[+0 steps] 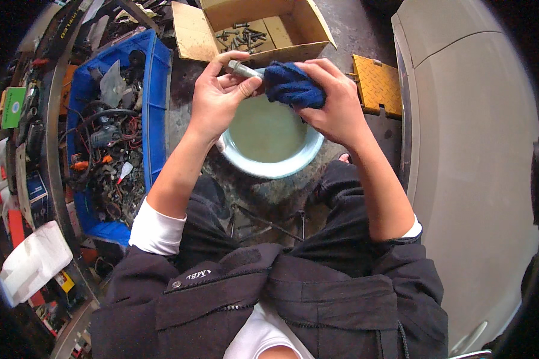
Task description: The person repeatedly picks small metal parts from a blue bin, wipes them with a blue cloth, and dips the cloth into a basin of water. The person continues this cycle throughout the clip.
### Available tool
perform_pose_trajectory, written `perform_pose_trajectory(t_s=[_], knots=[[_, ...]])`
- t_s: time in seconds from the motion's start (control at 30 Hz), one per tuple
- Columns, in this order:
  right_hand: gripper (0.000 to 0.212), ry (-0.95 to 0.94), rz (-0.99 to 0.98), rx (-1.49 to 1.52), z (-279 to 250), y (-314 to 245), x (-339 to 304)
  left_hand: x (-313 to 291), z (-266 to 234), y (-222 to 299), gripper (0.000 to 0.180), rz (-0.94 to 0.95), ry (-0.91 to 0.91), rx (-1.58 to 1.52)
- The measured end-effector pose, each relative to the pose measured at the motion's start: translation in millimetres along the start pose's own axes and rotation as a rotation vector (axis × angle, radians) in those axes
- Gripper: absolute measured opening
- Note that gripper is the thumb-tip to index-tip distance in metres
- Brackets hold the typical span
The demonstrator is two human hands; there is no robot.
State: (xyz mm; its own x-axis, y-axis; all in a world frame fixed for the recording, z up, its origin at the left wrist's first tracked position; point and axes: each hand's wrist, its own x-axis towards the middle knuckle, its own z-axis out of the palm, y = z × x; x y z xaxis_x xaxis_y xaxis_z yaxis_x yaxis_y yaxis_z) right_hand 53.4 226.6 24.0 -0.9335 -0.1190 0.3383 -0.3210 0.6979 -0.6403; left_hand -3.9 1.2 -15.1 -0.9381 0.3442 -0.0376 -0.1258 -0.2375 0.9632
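Between the thumb and fingers of my left hand (217,99) is a metal bolt (241,69), its hex head pointing up and to the left. My right hand (336,99) is closed around a dark blue cloth (290,84), which meets the bolt's other end and hides it. Both hands are raised over a pale round basin (269,170) of cloudy greenish liquid. Just beyond them stands an open cardboard box (293,30) with several dark bolts (241,39) lying inside.
At left, a blue crate (156,107) holds tangled cables, tools and small parts, beside a cluttered shelf (57,131). A yellow metal plate (377,85) lies to the right of the basin. A light-coloured car panel (473,179) fills the right side.
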Motion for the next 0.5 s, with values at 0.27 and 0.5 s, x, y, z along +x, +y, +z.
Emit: perform_pose_trajectory(t_s=[0.27, 0.5], knots=[[0.078, -0.035, -0.013, -0.045, 24.6, -14.7, -7.3, -1.8, 2.5, -5.1, 0.042, 0.105, -0.166, 0.018], [0.054, -0.036, 0.02, -0.193, 16.0, -6.0, -5.6, 3.1, -9.2, -1.9, 0.036, 0.28, -0.144, 0.656]])
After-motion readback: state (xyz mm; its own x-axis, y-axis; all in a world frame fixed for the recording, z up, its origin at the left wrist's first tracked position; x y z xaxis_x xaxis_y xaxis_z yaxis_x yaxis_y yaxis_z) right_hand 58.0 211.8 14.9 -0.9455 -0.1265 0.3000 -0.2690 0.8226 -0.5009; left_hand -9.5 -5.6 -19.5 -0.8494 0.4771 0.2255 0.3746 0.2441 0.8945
